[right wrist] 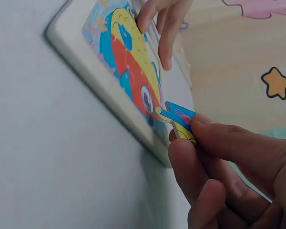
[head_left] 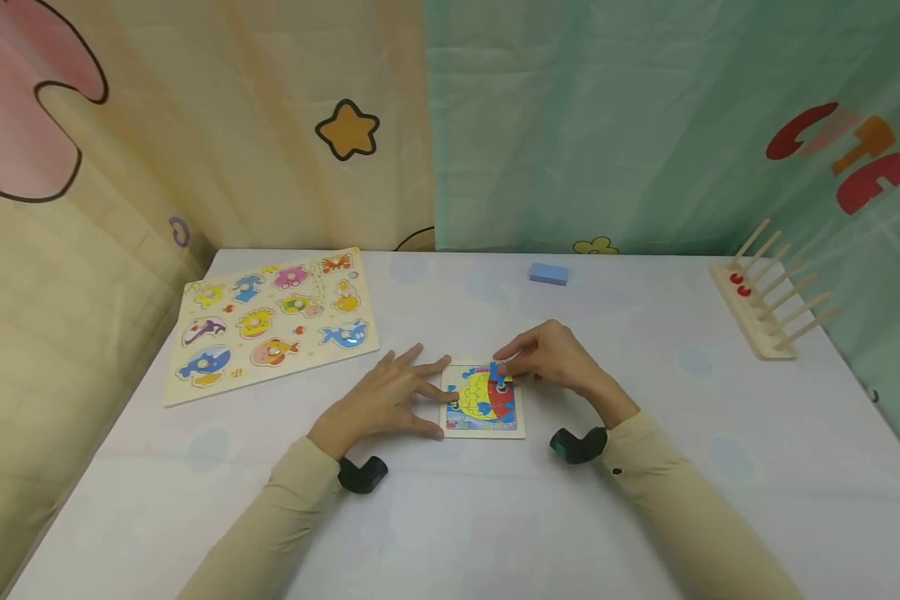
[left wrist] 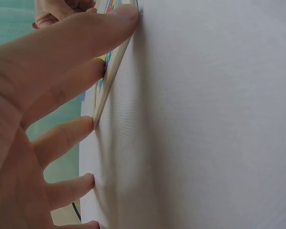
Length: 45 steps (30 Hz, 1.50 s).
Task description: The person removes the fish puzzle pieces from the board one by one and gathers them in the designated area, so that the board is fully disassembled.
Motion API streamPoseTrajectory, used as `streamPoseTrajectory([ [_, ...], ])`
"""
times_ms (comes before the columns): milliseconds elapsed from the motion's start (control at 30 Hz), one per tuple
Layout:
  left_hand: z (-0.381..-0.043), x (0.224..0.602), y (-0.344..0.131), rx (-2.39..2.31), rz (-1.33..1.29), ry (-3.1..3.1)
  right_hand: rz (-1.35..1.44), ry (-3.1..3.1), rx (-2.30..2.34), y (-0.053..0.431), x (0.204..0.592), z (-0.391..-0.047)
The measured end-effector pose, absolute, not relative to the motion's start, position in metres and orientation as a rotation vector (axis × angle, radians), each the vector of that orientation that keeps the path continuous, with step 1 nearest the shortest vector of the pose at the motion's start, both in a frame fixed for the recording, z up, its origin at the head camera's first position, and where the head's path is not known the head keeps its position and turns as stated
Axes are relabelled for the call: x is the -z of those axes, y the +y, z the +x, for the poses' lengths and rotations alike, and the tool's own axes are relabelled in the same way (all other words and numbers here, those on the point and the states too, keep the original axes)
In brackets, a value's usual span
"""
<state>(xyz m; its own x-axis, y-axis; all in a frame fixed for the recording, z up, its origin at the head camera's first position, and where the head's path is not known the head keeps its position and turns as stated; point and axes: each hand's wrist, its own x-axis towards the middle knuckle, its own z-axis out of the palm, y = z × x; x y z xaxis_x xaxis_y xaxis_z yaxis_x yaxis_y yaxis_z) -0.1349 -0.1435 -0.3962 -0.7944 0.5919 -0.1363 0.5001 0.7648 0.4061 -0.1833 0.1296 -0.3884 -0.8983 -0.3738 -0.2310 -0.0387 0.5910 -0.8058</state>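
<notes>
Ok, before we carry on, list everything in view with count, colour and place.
Fish puzzle: one, yellow, red and blue in a pale frame, table centre
Puzzle piece: one, blue and yellow with pink, pinched over the puzzle's far right part
Animal board: one, pale with multicoloured figures, far left
Block: one, blue, far edge, right of centre
Peg rack: one, pale wood, far right
Beads: two visible, red, on the rack
Table: one, whitish, beneath everything
Backdrop: one, cream and green with cartoon prints, behind
Wrist devices: two, black, one at each wrist
Sleeves: two, beige, on both arms
Left hand: one, bare, at the puzzle's left edge
Right hand: one, bare, holding the piece
</notes>
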Motion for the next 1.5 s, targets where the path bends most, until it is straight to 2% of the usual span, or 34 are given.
streamPoseTrajectory([
  [500,-0.134,0.397,-0.144,-0.560,0.862,2.698,-0.195,2.486,1.214,0.192,0.394,-0.176],
  [1500,-0.134,0.400,-0.145,-0.561,0.863,2.702,-0.185,2.654,0.976,0.177,0.393,-0.177],
])
